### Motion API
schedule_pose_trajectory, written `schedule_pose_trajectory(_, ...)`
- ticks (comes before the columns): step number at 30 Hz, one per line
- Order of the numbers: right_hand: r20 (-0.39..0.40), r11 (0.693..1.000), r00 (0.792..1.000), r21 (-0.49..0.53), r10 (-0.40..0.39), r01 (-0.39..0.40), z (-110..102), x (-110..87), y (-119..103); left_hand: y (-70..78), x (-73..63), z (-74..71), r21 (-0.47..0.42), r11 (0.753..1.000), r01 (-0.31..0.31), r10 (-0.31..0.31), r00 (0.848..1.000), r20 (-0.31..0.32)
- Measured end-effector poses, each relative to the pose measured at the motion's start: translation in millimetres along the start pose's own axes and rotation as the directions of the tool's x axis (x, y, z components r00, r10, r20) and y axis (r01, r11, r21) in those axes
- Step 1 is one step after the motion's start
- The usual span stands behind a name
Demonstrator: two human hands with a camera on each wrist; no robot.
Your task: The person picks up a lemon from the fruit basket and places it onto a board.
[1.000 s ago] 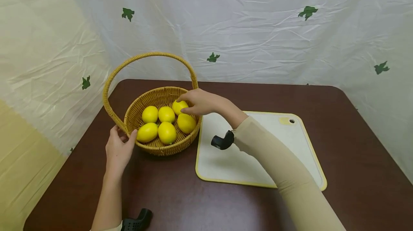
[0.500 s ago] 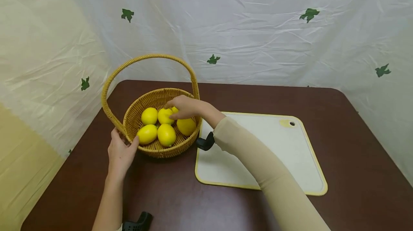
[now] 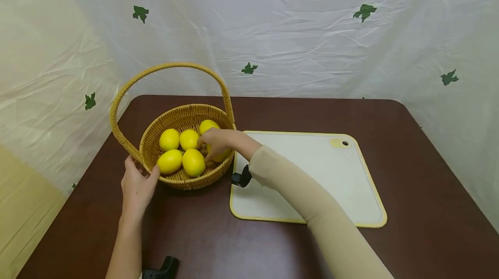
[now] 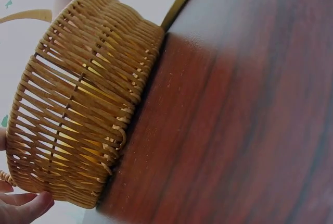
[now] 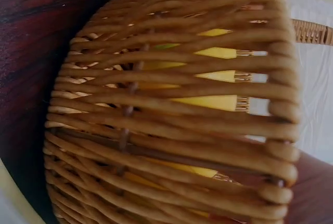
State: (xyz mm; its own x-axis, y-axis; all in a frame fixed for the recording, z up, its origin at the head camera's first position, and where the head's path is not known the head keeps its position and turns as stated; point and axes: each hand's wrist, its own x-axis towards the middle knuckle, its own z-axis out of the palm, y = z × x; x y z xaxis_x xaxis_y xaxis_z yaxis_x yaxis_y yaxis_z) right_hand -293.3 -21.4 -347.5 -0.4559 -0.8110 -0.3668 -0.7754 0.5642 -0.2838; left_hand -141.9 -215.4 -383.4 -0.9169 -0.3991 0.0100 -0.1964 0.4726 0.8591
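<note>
A round wicker basket (image 3: pixel 187 183) with a tall arched handle (image 3: pixel 171 66) holds several yellow lemons (image 3: pixel 193 163). At its left side my left hand (image 3: pixel 136 186) grips the rim by the foot of the handle, thumb toward the front. In the left wrist view, fingertips (image 4: pixel 41 203) of that hand show against the woven wall. My right hand (image 3: pixel 219 140) reaches over the right rim, its fingers and thumb curled round the lemon at the right (image 3: pixel 221 154), which it partly hides. Through the weave in the right wrist view, yellow lemon skin (image 5: pixel 213 101) shows.
A white cutting board (image 3: pixel 296 183) with a yellow edge lies right of the basket, under my right forearm. Both are on a dark brown table (image 3: pixel 202 231). White sheeting (image 3: pixel 296 53) with green leaf shapes hangs behind.
My right hand has moved from the back right lemon past the middle one, then down toward the front onto the right lemon. My left hand has stayed at the basket rim.
</note>
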Motion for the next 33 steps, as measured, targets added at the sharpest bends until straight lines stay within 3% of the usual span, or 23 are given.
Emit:
schedule_pose_trajectory(3, 0.040, 0.999, 0.998, -0.014, 0.050, -0.050, 2.8, 0.3, 1.7, 0.2, 0.1, 0.7, 0.000, 1.000, -0.004, 0.004, 1.000, -0.001)
schedule_pose_trajectory(9, 0.088, 0.996, 0.993, -0.053, 0.073, -0.068, 9.0, -2.5, 4.4, -1.5, -2.4, 3.9, 0.015, 1.000, -0.002, 0.002, 1.000, 0.012)
schedule_pose_trajectory(21, 0.025, 0.996, 0.997, -0.050, 0.075, -0.074, 8.1, -0.8, 3.4, -2.1, 0.6, 1.3, -0.003, 1.000, 0.001, -0.001, 1.000, 0.003)
schedule_pose_trajectory(33, -0.093, 0.999, 0.995, -0.049, -0.021, 0.016, 0.3, -9.5, 0.8, 0.0, 2.0, 2.0, 0.009, 1.000, 0.007, -0.007, 1.000, -0.008)
